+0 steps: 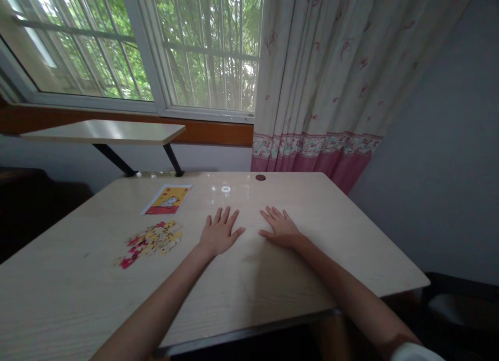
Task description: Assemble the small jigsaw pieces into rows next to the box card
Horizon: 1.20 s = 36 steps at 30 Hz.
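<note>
Both L hand (218,235) and R hand (283,230) palm-down on desk (234,291), fingers spread, w/o grip on anything; prob. so placed for rest or support. Loose puzzle pieces (156,238) heaped to left of L hand, not touched by either, prob. set w/in easy reach. Picture card (167,200) flat just beyond pcs., likely for viewing w/ them at a glance. Brand, label, writing: none legible on card, pcs. or desk.

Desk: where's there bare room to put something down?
The desk has bare room between the right hand and the right edge. There's another patch nearer you than the pieces, beside the left arm. A small gap lies between the hands. It's crowded left of the left hand: pieces and picture.
</note>
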Each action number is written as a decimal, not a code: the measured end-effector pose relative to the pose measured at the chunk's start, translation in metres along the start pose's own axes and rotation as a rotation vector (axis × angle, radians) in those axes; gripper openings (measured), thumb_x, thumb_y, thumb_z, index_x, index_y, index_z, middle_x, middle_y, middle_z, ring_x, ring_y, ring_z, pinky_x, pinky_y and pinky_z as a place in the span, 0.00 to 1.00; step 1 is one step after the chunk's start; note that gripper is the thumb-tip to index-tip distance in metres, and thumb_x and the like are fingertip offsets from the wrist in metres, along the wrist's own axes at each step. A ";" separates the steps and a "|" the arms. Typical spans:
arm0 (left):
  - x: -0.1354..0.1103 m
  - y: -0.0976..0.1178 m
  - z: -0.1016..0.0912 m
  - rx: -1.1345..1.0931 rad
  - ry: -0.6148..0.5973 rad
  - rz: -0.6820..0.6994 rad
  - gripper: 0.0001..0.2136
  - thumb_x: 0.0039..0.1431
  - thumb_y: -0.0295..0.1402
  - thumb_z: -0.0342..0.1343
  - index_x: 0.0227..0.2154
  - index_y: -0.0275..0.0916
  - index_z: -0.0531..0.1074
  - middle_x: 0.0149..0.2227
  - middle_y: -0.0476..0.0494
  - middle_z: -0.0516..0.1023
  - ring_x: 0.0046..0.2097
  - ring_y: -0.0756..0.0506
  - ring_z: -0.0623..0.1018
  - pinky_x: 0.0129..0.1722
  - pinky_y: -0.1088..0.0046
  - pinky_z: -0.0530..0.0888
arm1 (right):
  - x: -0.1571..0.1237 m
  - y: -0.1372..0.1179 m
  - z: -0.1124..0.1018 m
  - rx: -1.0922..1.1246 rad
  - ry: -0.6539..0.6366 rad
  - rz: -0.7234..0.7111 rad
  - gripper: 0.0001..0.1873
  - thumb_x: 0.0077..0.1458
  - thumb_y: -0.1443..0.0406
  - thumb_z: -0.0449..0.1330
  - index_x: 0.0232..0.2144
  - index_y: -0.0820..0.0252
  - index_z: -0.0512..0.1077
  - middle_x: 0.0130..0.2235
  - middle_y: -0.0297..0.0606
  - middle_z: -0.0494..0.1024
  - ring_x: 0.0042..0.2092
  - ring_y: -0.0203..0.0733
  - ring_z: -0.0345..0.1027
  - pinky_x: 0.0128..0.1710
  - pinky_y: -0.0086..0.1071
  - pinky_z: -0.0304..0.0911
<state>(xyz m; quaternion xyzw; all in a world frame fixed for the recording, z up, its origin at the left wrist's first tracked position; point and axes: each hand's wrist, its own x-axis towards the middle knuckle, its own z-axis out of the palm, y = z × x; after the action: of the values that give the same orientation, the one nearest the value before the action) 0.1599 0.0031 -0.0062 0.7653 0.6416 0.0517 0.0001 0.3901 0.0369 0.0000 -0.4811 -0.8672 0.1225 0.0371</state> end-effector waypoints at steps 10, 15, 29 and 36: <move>-0.001 -0.005 -0.002 0.006 -0.019 0.049 0.35 0.55 0.57 0.30 0.61 0.43 0.46 0.63 0.39 0.44 0.63 0.33 0.45 0.55 0.46 0.49 | 0.003 -0.003 0.001 -0.017 0.030 0.060 0.41 0.51 0.40 0.40 0.61 0.52 0.41 0.64 0.40 0.37 0.64 0.47 0.30 0.59 0.50 0.28; 0.002 -0.005 -0.003 -0.001 -0.050 0.046 0.35 0.55 0.58 0.30 0.61 0.43 0.46 0.64 0.38 0.43 0.63 0.33 0.45 0.55 0.46 0.49 | 0.002 -0.004 -0.001 -0.014 0.028 0.067 0.42 0.50 0.39 0.39 0.61 0.51 0.41 0.64 0.40 0.37 0.64 0.47 0.30 0.59 0.49 0.28; 0.002 -0.006 -0.001 -0.017 -0.033 0.046 0.33 0.56 0.56 0.30 0.61 0.44 0.46 0.63 0.39 0.44 0.62 0.33 0.46 0.55 0.46 0.49 | 0.002 -0.004 -0.004 -0.012 0.018 0.059 0.41 0.51 0.40 0.39 0.61 0.51 0.41 0.64 0.39 0.38 0.64 0.47 0.30 0.60 0.48 0.29; 0.002 -0.006 -0.003 -0.008 -0.042 0.042 0.33 0.56 0.56 0.32 0.61 0.43 0.47 0.63 0.37 0.45 0.62 0.32 0.47 0.54 0.46 0.50 | 0.002 -0.003 -0.004 0.008 0.009 0.052 0.42 0.50 0.39 0.40 0.61 0.51 0.41 0.64 0.41 0.38 0.64 0.48 0.31 0.59 0.49 0.28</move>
<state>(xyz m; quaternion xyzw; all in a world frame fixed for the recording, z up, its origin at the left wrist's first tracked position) 0.1539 0.0063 -0.0039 0.7795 0.6250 0.0379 0.0156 0.3874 0.0384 0.0041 -0.5039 -0.8538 0.1248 0.0399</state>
